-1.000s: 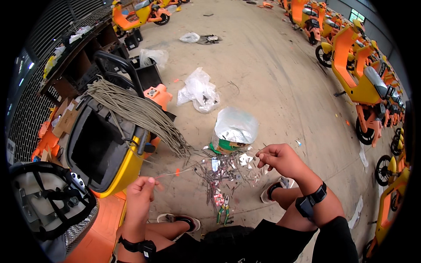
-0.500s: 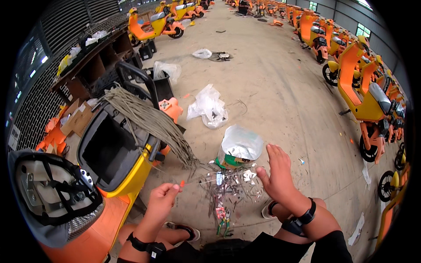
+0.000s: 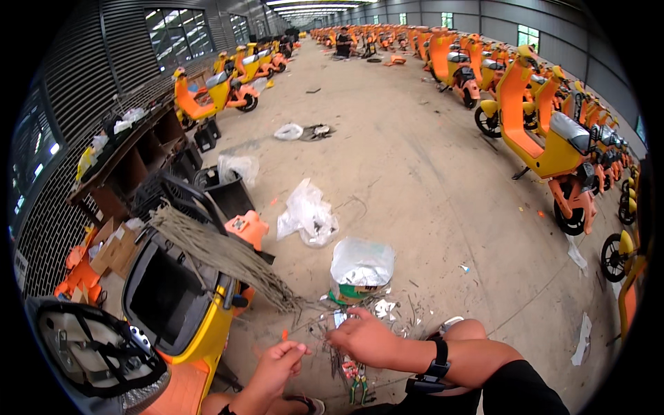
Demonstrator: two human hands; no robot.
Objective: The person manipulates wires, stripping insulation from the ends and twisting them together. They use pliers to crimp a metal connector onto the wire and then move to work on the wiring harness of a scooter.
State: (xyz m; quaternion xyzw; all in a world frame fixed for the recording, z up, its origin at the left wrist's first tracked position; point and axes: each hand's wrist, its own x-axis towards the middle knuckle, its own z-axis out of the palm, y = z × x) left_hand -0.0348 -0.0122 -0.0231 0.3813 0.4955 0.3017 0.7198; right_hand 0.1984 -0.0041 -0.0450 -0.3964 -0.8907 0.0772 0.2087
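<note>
Currently the grip of the left hand (image 3: pixel 282 361) is pinched narrow, an orange tag (image 3: pixel 284 335) just above it; the right hand (image 3: pixel 365 340) curls just beside, and whether it holds anything I cannot tell. Green-handled pliers (image 3: pixel 359 390) and pale scraps (image 3: pixel 384 308) lie below; a white bag (image 3: pixel 362 261) stands beyond. Leftward, a yellow scooter (image 3: pixel 210 328) draped with a strand bundle (image 3: pixel 223 257) hems things in. Concrete floor (image 3: pixel 387 159) stretches past parked scooters (image 3: pixel 539 155) toward grey walls (image 3: pixel 477 26).

Text: none readable | white-and-green bag (image 3: pixel 361 268): markings too small to read
</note>
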